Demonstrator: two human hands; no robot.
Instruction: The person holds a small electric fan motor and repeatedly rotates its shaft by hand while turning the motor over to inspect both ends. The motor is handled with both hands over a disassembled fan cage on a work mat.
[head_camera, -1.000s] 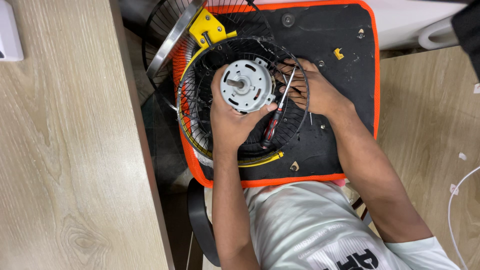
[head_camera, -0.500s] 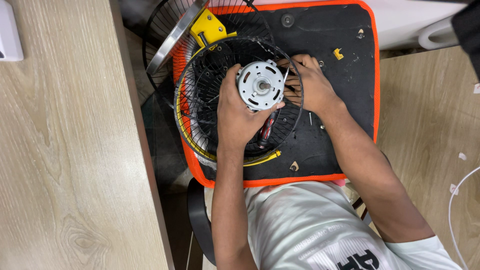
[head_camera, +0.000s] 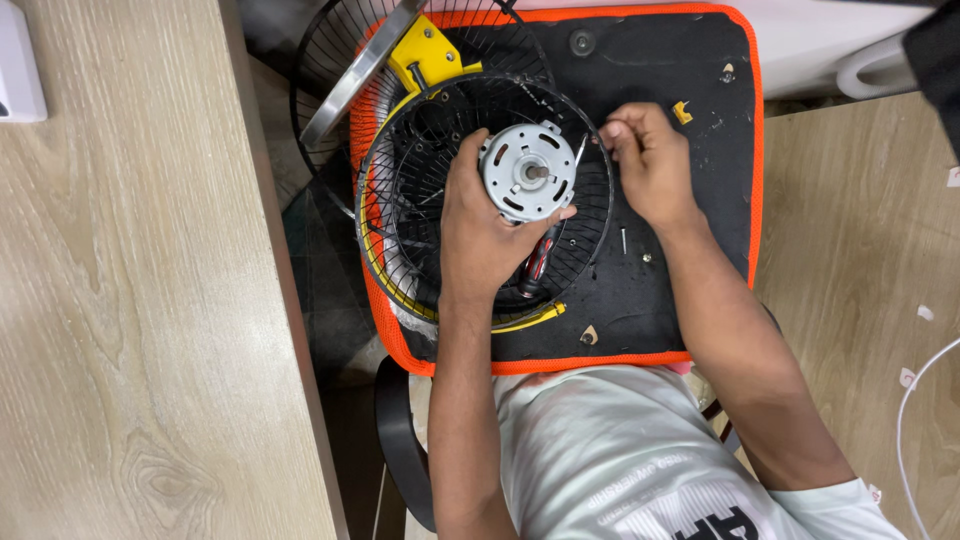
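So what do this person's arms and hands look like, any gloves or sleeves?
Both hands are bare: no gloves, rings or watch show on the left hand or the right hand. The forearms are bare as well. A short white sleeve shows at the right upper arm, part of a white T-shirt with dark print on its front. No left sleeve is in view.

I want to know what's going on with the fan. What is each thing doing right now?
Left hand: gripping the motor.
Fan motor: out of its housing, shaft up, inside the guard.
Black wire fan guard: lying flat on the mat.
Right hand: fingertips pinched shut; what they pinch is too small to see.
Screwdriver: lying under the left hand.
Black mat: flat, small parts scattered on it.
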